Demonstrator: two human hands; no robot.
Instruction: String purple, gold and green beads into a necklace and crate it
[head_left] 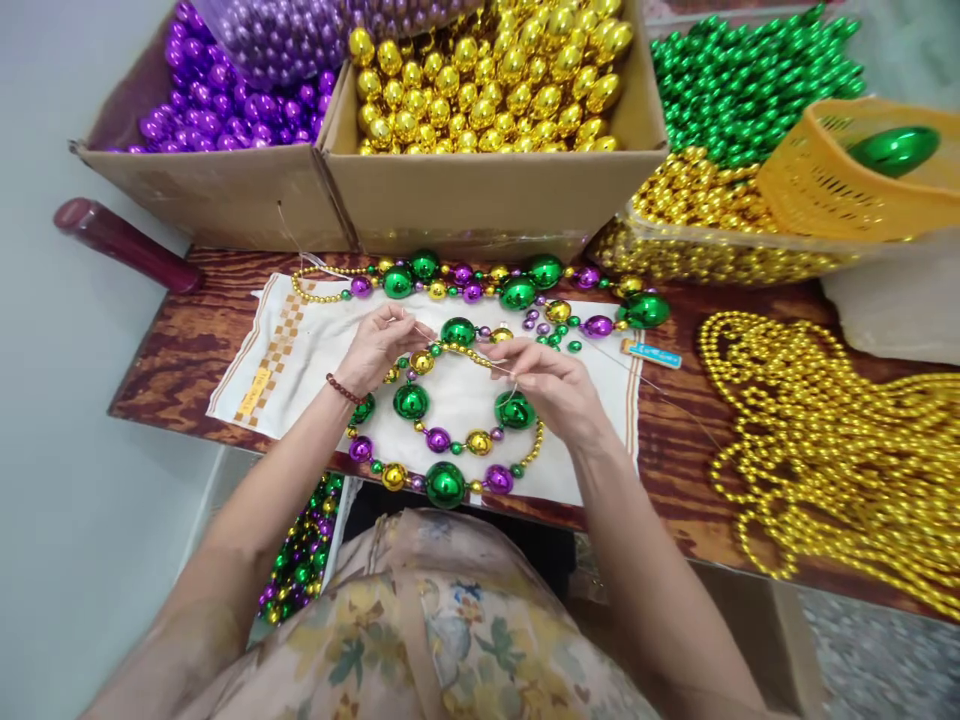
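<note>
My left hand [379, 345] and my right hand [547, 385] hover over a white cloth [300, 350] on a wooden table. Both pinch a thin thread that carries a strand of small gold beads [469, 353] between them. The strand belongs to a necklace [442, 450] of large green, purple and gold balls, which loops across the cloth below my hands. A second row of big beads [517, 285] lies along the cloth's far edge. A beaded bracelet sits on my left wrist.
Behind the cloth stand a cardboard box of purple balls [217, 110] and one of gold balls [487, 90]. Green bead strands [742, 80], an orange basket [840, 180] and piled gold strands [840, 450] fill the right. A maroon tube [124, 240] lies left. Finished necklaces [300, 550] hang below.
</note>
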